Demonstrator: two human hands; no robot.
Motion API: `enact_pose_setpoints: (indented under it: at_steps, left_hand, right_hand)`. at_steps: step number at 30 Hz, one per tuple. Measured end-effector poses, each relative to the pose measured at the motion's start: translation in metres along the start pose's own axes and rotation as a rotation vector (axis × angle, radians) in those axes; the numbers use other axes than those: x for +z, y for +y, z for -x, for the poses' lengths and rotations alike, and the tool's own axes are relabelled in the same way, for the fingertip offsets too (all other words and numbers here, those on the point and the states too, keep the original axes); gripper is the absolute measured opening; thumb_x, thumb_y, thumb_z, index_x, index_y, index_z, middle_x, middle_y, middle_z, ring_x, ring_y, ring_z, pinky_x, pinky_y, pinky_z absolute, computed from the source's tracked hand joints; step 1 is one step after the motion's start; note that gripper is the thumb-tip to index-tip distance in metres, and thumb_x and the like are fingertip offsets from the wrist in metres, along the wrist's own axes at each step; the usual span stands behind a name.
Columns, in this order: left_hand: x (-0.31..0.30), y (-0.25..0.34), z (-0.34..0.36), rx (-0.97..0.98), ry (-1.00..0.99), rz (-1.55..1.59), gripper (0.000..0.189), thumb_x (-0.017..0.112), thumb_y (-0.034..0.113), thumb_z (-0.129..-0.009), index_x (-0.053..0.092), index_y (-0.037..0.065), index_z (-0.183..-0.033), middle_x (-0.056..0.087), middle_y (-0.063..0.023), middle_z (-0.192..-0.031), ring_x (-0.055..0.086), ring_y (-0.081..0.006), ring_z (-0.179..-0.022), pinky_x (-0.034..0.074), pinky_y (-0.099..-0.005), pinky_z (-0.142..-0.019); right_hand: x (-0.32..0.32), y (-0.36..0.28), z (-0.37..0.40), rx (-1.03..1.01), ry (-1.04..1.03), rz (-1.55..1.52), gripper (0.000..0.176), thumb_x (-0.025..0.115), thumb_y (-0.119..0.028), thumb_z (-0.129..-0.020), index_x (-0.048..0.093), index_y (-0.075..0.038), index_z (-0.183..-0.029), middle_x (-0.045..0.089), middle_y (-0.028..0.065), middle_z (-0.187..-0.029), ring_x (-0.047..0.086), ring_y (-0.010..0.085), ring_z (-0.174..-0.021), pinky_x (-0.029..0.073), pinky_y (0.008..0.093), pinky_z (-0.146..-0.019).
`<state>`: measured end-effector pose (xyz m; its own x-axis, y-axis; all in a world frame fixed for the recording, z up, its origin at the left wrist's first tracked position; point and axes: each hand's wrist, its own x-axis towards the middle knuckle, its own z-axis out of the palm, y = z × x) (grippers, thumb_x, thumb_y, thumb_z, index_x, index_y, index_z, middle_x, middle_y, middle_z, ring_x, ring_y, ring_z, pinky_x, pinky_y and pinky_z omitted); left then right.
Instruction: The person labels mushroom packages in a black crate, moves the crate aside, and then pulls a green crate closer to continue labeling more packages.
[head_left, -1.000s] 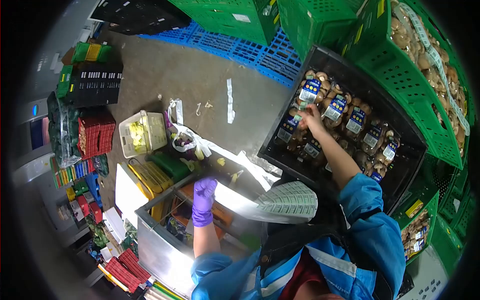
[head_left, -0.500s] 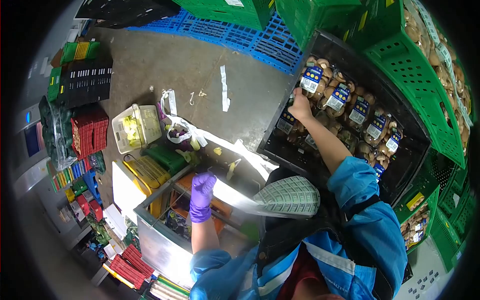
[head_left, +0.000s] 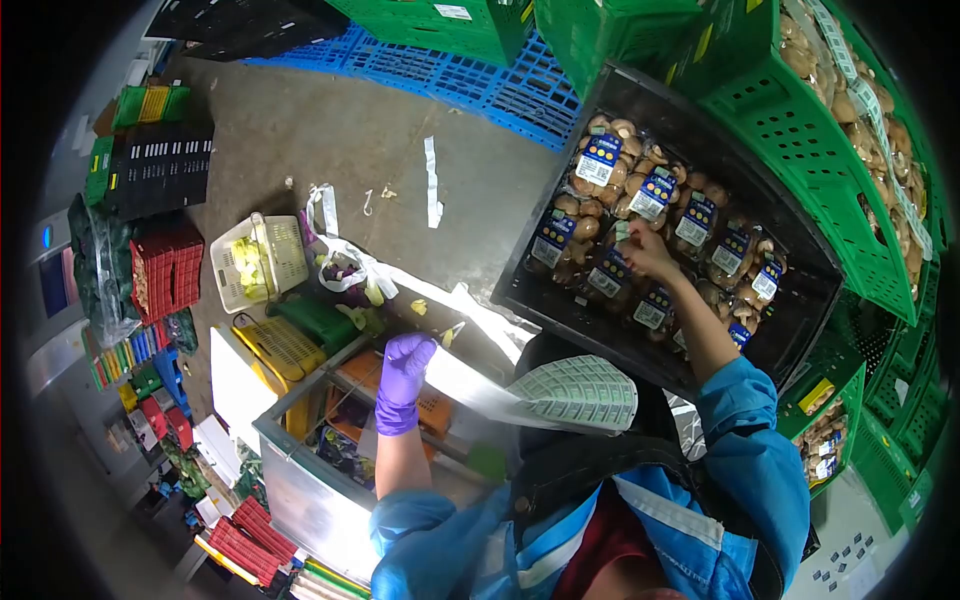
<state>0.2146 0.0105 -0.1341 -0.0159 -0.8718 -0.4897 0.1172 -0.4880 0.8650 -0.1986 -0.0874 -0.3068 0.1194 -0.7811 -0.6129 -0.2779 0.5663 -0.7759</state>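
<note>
My left hand (head_left: 403, 380), in a purple glove, is closed around the end of a long strip of labels (head_left: 575, 392). The strip is white-backed, printed pale green, and curls across in front of my body. My bare right hand (head_left: 650, 252) is over a black crate (head_left: 515, 280), its fingertips pinched at a small green label (head_left: 622, 230) on a pack of mushrooms (head_left: 608, 275). Whether the label is stuck down cannot be seen. Several clear packs with blue-and-white labels lie in rows in the crate, such as a mushroom pack (head_left: 600, 160) at the top.
Green crates (head_left: 800, 150) of mushrooms stand along the right side. A blue pallet (head_left: 440, 75) lies beyond. On the floor are a cream basket (head_left: 285, 250), white strips (head_left: 432, 180) and leaf scraps. A metal-sided bin (head_left: 320, 490) stands beside my left arm.
My right hand has moved from the crate's left-hand pack rightward and down to a middle pack. My left hand still holds the label strip. The view has shifted slightly.
</note>
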Motion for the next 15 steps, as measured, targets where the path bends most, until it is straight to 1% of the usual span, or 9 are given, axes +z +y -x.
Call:
enact_pose_setpoints:
  at_steps: [1, 3, 4, 5, 7, 8, 13, 14, 15]
  left_hand:
    - [0.003, 0.001, 0.0, 0.001, 0.001, 0.001, 0.011, 0.069, 0.016, -0.079, 0.065, 0.005, -0.075, 0.052, 0.0079, -0.063, 0.042, -0.0024, -0.056, 0.032, -0.0192, -0.05]
    - [0.006, 0.005, 0.001, 0.009, -0.029, -0.024, 0.011, 0.069, 0.015, -0.078, 0.065, 0.006, -0.075, 0.052, 0.0078, -0.063, 0.042, -0.0024, -0.055, 0.032, -0.0195, -0.05]
    - [0.006, 0.006, 0.001, 0.009, -0.029, -0.029, 0.011, 0.069, 0.015, -0.078, 0.065, 0.006, -0.075, 0.052, 0.0078, -0.063, 0.042, -0.0024, -0.055, 0.032, -0.0195, -0.05]
    - [0.005, 0.006, 0.002, 0.012, -0.023, -0.037, 0.01, 0.069, 0.015, -0.078, 0.065, 0.006, -0.075, 0.053, 0.0077, -0.063, 0.042, -0.0025, -0.056, 0.032, -0.0194, -0.05]
    - [0.006, 0.006, 0.005, 0.014, -0.019, -0.044, 0.01, 0.069, 0.015, -0.078, 0.065, 0.006, -0.076, 0.053, 0.0076, -0.064, 0.043, -0.0026, -0.056, 0.032, -0.0193, -0.05]
    - [0.006, 0.006, 0.006, 0.012, -0.009, -0.051, 0.01, 0.069, 0.015, -0.078, 0.065, 0.006, -0.076, 0.053, 0.0076, -0.064, 0.043, -0.0028, -0.056, 0.032, -0.0193, -0.051]
    - [0.01, 0.008, 0.009, 0.041, 0.016, -0.033, 0.01, 0.068, 0.014, -0.079, 0.064, 0.005, -0.076, 0.053, 0.007, -0.066, 0.043, -0.003, -0.059, 0.033, -0.0192, -0.052]
    - [0.006, 0.006, 0.008, 0.053, -0.007, -0.072, 0.016, 0.067, 0.018, -0.08, 0.062, 0.004, -0.075, 0.057, 0.0002, -0.067, 0.049, -0.0076, -0.059, 0.038, -0.0218, -0.054]
    - [0.004, 0.006, 0.007, 0.068, -0.03, -0.11, 0.021, 0.065, 0.021, -0.081, 0.06, 0.002, -0.074, 0.061, -0.0066, -0.069, 0.055, -0.0121, -0.06, 0.043, -0.0244, -0.056]
  right_hand:
    - [0.003, 0.004, -0.004, -0.001, -0.001, 0.001, 0.027, 0.06, -0.008, -0.077, 0.042, -0.007, -0.097, 0.055, 0.0063, -0.07, 0.056, 0.0161, -0.054, 0.043, 0.0305, -0.046]
    - [0.016, 0.01, -0.014, -0.334, 0.184, 0.359, 0.031, 0.061, -0.009, -0.072, 0.042, -0.006, -0.096, 0.058, 0.0133, -0.074, 0.061, 0.0276, -0.067, 0.047, 0.0383, -0.058]
    - [0.018, 0.011, -0.018, -0.318, 0.219, 0.503, 0.036, 0.062, -0.009, -0.067, 0.042, -0.005, -0.097, 0.06, 0.0191, -0.08, 0.059, 0.0357, -0.082, 0.046, 0.043, -0.07]
    - [0.021, 0.014, -0.018, -0.316, 0.221, 0.498, 0.036, 0.062, -0.009, -0.067, 0.042, -0.005, -0.097, 0.06, 0.0191, -0.08, 0.059, 0.0357, -0.082, 0.046, 0.043, -0.07]
    - [0.029, -0.004, -0.011, -0.218, 0.262, 0.778, 0.041, 0.064, -0.01, -0.066, 0.042, -0.004, -0.1, 0.061, 0.0207, -0.086, 0.059, 0.037, -0.087, 0.047, 0.044, -0.072]
    - [0.033, -0.013, -0.009, -0.217, 0.263, 0.778, 0.041, 0.064, -0.01, -0.066, 0.042, -0.004, -0.1, 0.061, 0.0207, -0.086, 0.059, 0.037, -0.087, 0.047, 0.044, -0.072]
    - [0.016, -0.032, 0.001, 0.057, 0.263, 0.811, 0.051, 0.068, -0.013, -0.067, 0.041, -0.004, -0.108, 0.06, 0.0215, -0.083, 0.058, 0.0414, -0.086, 0.046, 0.0472, -0.074]
    - [0.005, -0.018, 0.007, -0.092, 0.331, 0.856, 0.053, 0.071, -0.017, -0.068, 0.04, -0.003, -0.108, 0.062, 0.0157, -0.078, 0.062, 0.0325, -0.074, 0.049, 0.0408, -0.065]
    - [-0.012, 0.0, 0.012, -0.09, 0.337, 0.858, 0.053, 0.071, -0.017, -0.068, 0.04, -0.003, -0.108, 0.062, 0.0157, -0.078, 0.062, 0.0325, -0.074, 0.049, 0.0408, -0.065]
